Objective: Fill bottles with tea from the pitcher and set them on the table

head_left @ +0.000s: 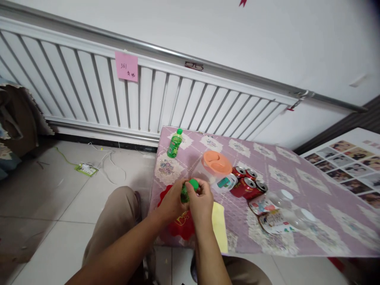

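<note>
Power strip on floor, far left. Green bottle upright near the table's back edge. Left hand is wrapped round a second bottle, over red mat; right hand has fingers curled at its green cap. Yellow sheet just right of that wrist. Orange-lidded tub beyond, four red cans beside it, then two clear bottles.

green bottle cap, purple floral tablecloth
</note>
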`<state>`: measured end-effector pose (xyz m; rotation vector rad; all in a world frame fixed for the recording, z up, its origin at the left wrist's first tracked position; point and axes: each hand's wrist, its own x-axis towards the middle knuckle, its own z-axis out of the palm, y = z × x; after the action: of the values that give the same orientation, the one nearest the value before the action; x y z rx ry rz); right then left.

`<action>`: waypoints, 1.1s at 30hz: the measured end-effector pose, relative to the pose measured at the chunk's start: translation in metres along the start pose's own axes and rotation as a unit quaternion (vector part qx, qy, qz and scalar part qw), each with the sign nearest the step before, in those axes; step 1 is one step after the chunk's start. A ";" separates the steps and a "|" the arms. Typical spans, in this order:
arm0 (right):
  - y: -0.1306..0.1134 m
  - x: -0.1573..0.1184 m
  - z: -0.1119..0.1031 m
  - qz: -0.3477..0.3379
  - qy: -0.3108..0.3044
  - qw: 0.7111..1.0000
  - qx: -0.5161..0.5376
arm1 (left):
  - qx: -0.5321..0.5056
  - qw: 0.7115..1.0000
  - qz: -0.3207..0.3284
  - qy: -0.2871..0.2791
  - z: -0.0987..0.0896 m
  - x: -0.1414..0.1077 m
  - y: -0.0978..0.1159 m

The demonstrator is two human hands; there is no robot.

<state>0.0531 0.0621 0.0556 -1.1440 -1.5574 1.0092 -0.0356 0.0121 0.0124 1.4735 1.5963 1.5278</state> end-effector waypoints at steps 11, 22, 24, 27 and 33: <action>-0.001 0.003 -0.022 -0.032 -0.148 0.988 0.045 | 0.020 1.000 -0.008 0.006 0.001 0.001 0.001; -0.007 -0.009 -0.013 -0.029 -0.099 0.995 0.014 | -0.004 0.999 -0.048 -0.009 -0.002 0.000 0.006; -0.005 -0.011 -0.024 -0.034 -0.112 0.993 0.032 | 0.004 0.999 -0.052 -0.007 -0.002 -0.001 0.007; 0.015 -0.012 -0.057 -0.022 -0.046 0.998 0.041 | 0.016 0.998 -0.058 -0.004 -0.001 -0.003 0.007; 0.097 -0.010 -0.136 0.099 0.123 0.979 -0.128 | 0.019 0.998 -0.064 -0.004 -0.001 -0.003 0.004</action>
<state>0.2069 0.0867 -0.0068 -1.5666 -1.4223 0.7715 -0.0346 0.0079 0.0152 1.3678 1.6900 1.4243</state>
